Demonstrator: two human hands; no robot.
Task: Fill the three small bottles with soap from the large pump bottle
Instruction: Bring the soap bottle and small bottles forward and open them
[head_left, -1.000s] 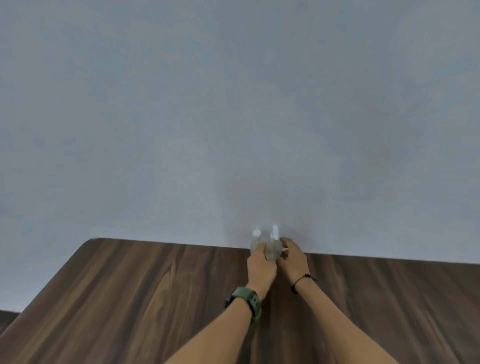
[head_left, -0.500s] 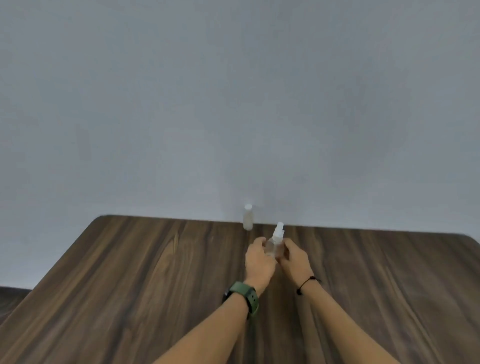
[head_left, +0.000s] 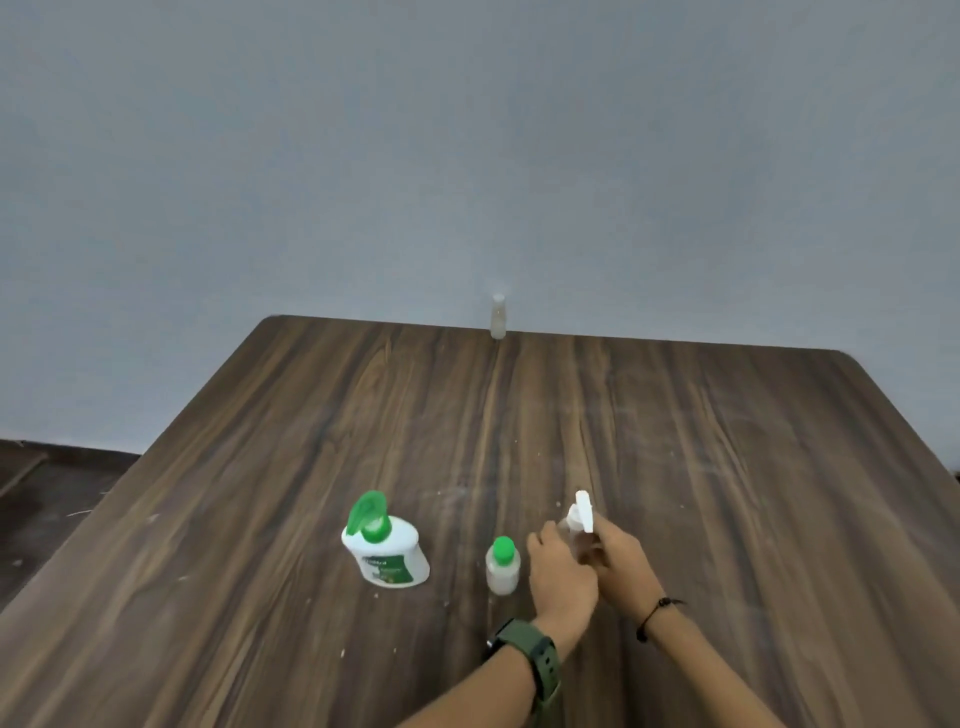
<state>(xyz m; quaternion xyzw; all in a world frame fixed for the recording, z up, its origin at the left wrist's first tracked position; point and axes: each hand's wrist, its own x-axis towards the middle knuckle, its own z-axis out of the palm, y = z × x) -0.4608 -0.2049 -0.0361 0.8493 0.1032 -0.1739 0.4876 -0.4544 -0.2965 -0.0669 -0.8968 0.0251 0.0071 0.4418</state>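
Head view. Both hands meet over the tabletop (head_left: 675, 415) at lower right of centre, around a small spray bottle (head_left: 581, 525). The right hand (head_left: 621, 558) curls its fingers round the clear body, and the left hand (head_left: 561, 571) closes on it from the near side; each grip is therefore on the bottle. Only the white spray head rises above the fingers. Such a bottle is judged light, thin-walled and slightly springy, and slippery if soap reaches its surface. The body suits holding; the collar under the head is the likely place to twist.

The large pump bottle (head_left: 387, 551), white with a green pump, stands upright to the left, well apart from the hands. It looks the heaviest item, stable on its broad base, and is best steadied at the shoulder while the pump is pressed. A small bottle with a green cap (head_left: 502, 566) stands just beside the left hand. A third small bottle (head_left: 498, 316) stands at the far edge of the tabletop, against the wall (head_left: 467, 156).

Hidden or unclear: the spray bottle's body and fill level, the exact finger contact, the label text, and the far bottle's contents.
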